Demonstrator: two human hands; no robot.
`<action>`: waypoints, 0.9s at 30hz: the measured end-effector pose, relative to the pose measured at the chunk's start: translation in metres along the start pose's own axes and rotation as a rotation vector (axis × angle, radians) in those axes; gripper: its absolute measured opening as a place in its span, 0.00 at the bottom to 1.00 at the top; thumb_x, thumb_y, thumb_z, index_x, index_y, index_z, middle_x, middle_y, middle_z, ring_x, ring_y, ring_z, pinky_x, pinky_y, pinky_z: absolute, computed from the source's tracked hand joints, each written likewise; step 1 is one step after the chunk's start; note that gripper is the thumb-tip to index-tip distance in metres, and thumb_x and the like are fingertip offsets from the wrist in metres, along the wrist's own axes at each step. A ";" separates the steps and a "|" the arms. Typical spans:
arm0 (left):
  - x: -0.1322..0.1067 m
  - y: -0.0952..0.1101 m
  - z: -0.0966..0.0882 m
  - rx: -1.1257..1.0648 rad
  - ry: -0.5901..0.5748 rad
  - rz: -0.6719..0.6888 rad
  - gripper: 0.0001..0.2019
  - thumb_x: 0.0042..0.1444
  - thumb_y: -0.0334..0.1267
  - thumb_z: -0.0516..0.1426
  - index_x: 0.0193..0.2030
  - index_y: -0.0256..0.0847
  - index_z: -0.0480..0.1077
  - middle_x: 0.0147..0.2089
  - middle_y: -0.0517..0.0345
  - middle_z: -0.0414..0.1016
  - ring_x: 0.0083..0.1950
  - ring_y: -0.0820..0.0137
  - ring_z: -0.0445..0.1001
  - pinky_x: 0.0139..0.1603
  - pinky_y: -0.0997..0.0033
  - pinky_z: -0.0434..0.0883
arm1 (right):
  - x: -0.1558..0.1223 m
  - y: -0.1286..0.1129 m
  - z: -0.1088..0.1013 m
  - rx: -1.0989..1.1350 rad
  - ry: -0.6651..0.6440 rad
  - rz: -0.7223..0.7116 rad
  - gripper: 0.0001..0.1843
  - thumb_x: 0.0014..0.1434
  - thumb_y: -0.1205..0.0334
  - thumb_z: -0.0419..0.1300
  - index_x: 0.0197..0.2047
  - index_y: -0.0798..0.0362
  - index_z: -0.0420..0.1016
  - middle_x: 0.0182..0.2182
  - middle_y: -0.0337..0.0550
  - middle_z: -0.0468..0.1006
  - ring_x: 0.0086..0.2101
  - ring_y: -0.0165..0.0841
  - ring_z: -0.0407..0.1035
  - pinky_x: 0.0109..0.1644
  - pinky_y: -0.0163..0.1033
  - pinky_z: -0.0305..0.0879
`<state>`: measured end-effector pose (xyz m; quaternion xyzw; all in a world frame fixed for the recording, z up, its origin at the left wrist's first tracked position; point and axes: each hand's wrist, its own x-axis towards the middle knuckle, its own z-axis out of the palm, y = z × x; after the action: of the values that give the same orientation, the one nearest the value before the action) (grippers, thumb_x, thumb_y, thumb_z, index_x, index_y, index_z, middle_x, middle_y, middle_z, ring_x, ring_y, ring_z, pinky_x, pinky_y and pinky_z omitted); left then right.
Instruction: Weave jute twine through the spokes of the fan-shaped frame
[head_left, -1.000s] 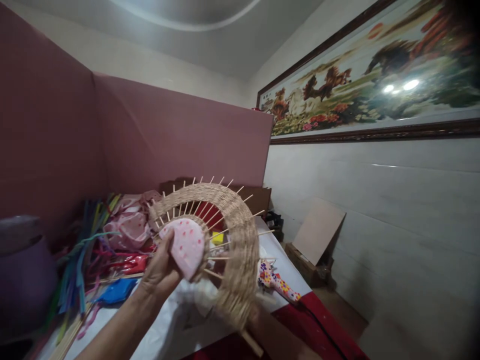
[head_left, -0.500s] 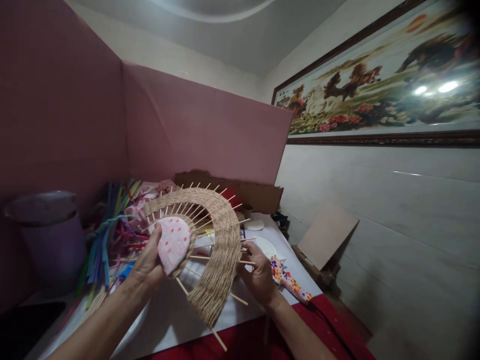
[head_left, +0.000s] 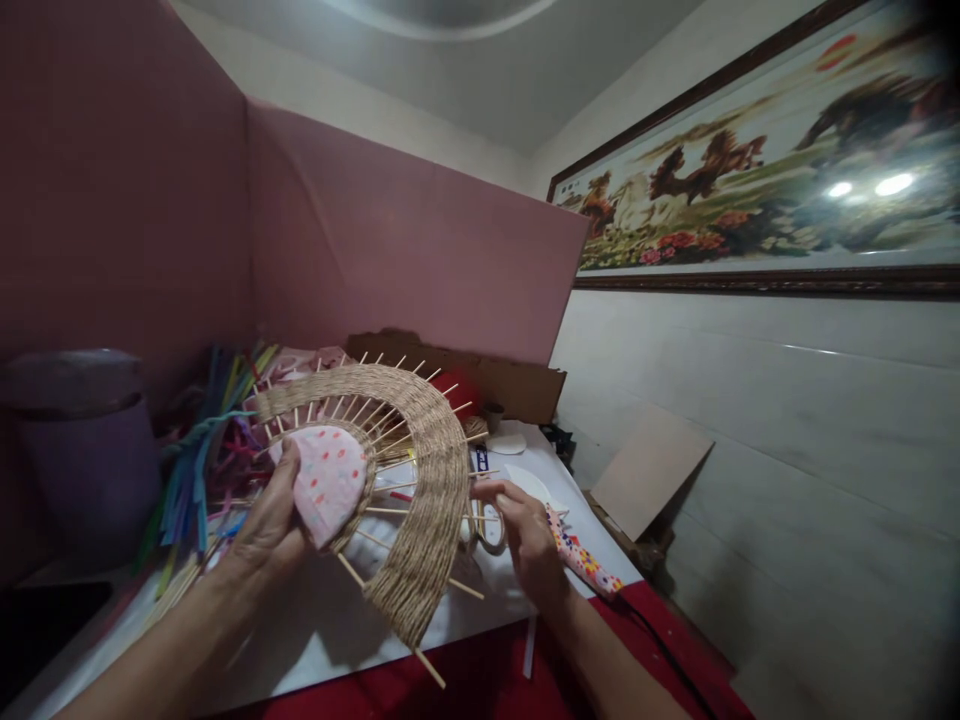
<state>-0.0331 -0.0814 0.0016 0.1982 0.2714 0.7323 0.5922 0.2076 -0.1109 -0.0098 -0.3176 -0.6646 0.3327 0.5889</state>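
A half-round woven fan (head_left: 442, 500) of straw cord on thin wooden sticks is raised over the table, tilted. My left hand (head_left: 270, 520) grips its pink-and-white spotted half-round centre (head_left: 330, 480), thumb on the near face and fingers hidden behind. Bare stick tips jut past the outer edge of the woven band. At the right edge, my right hand (head_left: 529, 540) is closed, its fingertips bent beside the stick tips. A loop of straw cord (head_left: 491, 540) hangs at these fingers and appears to be held by them; the exact pinch is partly hidden.
A flower-patterned glue gun (head_left: 589, 565) with a black cable lies at the right. Colourful pipe cleaners (head_left: 187, 490) and a lilac bin (head_left: 90, 470) stand left. Behind are cardboard (head_left: 517, 395) and a pink partition (head_left: 412, 250). Red cloth (head_left: 465, 670) covers the table's front.
The fan and my left hand have shifted slightly left. My right hand has drawn a little away from the fan's edge, and the cord loop now shows beside it.
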 end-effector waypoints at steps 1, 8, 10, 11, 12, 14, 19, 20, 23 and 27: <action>0.000 0.000 0.000 0.005 -0.001 0.009 0.13 0.57 0.40 0.48 0.42 0.39 0.70 0.34 0.51 0.78 0.35 0.66 0.76 0.34 0.64 0.74 | -0.001 0.000 0.002 0.143 -0.036 0.046 0.14 0.55 0.62 0.46 0.36 0.53 0.72 0.36 0.44 0.72 0.41 0.36 0.64 0.47 0.42 0.55; -0.003 0.001 0.002 0.017 0.036 0.050 0.14 0.57 0.41 0.47 0.41 0.42 0.71 0.35 0.54 0.78 0.40 0.67 0.75 0.34 0.67 0.74 | -0.004 0.004 0.008 0.645 -0.149 0.226 0.11 0.53 0.62 0.49 0.39 0.54 0.67 0.33 0.45 0.71 0.29 0.32 0.66 0.38 0.42 0.61; -0.003 0.001 0.003 0.011 0.051 0.056 0.14 0.57 0.42 0.47 0.41 0.40 0.71 0.36 0.54 0.77 0.42 0.66 0.74 0.35 0.66 0.74 | -0.004 0.004 0.008 0.686 -0.151 0.239 0.12 0.50 0.63 0.52 0.39 0.54 0.67 0.33 0.45 0.71 0.30 0.32 0.65 0.36 0.41 0.61; -0.004 0.001 0.003 0.003 0.055 0.060 0.15 0.57 0.42 0.47 0.41 0.39 0.71 0.36 0.54 0.77 0.42 0.66 0.73 0.35 0.66 0.74 | -0.004 0.004 0.008 0.694 -0.149 0.244 0.12 0.49 0.64 0.54 0.39 0.55 0.67 0.33 0.45 0.71 0.30 0.32 0.65 0.35 0.39 0.61; -0.004 0.001 0.003 -0.006 0.050 0.062 0.15 0.57 0.42 0.47 0.42 0.39 0.70 0.36 0.54 0.77 0.42 0.67 0.73 0.36 0.66 0.74 | -0.004 0.004 0.009 0.697 -0.143 0.255 0.12 0.48 0.64 0.55 0.38 0.54 0.67 0.32 0.44 0.70 0.29 0.30 0.65 0.34 0.37 0.61; -0.004 0.001 0.002 -0.020 0.021 0.066 0.14 0.58 0.40 0.46 0.43 0.39 0.70 0.36 0.55 0.77 0.41 0.68 0.74 0.36 0.68 0.73 | -0.004 0.006 0.010 0.681 -0.119 0.289 0.09 0.49 0.63 0.57 0.36 0.54 0.67 0.27 0.39 0.68 0.24 0.25 0.60 0.29 0.33 0.58; -0.006 -0.002 0.003 -0.017 0.034 0.066 0.14 0.58 0.38 0.46 0.45 0.42 0.69 0.34 0.57 0.78 0.40 0.68 0.74 0.33 0.71 0.74 | -0.003 0.013 0.010 0.555 -0.008 0.310 0.08 0.50 0.59 0.59 0.27 0.55 0.67 0.15 0.29 0.54 0.16 0.20 0.44 0.19 0.28 0.42; -0.006 -0.002 0.004 -0.017 0.051 0.058 0.14 0.58 0.38 0.47 0.45 0.42 0.69 0.35 0.57 0.78 0.41 0.68 0.74 0.33 0.71 0.74 | -0.004 0.014 0.010 0.530 0.011 0.301 0.08 0.50 0.59 0.60 0.28 0.55 0.67 0.15 0.29 0.54 0.16 0.19 0.43 0.18 0.28 0.40; -0.007 -0.004 0.007 -0.014 0.076 0.056 0.14 0.58 0.38 0.46 0.44 0.43 0.70 0.35 0.57 0.78 0.42 0.68 0.74 0.33 0.72 0.75 | -0.004 0.013 0.010 0.493 0.013 0.273 0.07 0.50 0.61 0.60 0.29 0.56 0.69 0.14 0.28 0.53 0.15 0.19 0.42 0.17 0.29 0.37; -0.011 -0.005 0.011 -0.030 0.027 0.046 0.13 0.58 0.37 0.46 0.42 0.41 0.70 0.34 0.58 0.77 0.37 0.71 0.75 0.35 0.72 0.75 | -0.004 0.011 0.009 0.508 0.018 0.289 0.06 0.48 0.62 0.61 0.27 0.56 0.70 0.13 0.27 0.52 0.14 0.18 0.41 0.16 0.29 0.36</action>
<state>-0.0198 -0.0895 0.0071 0.1855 0.2639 0.7524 0.5743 0.1996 -0.1080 -0.0221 -0.2543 -0.5024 0.5661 0.6020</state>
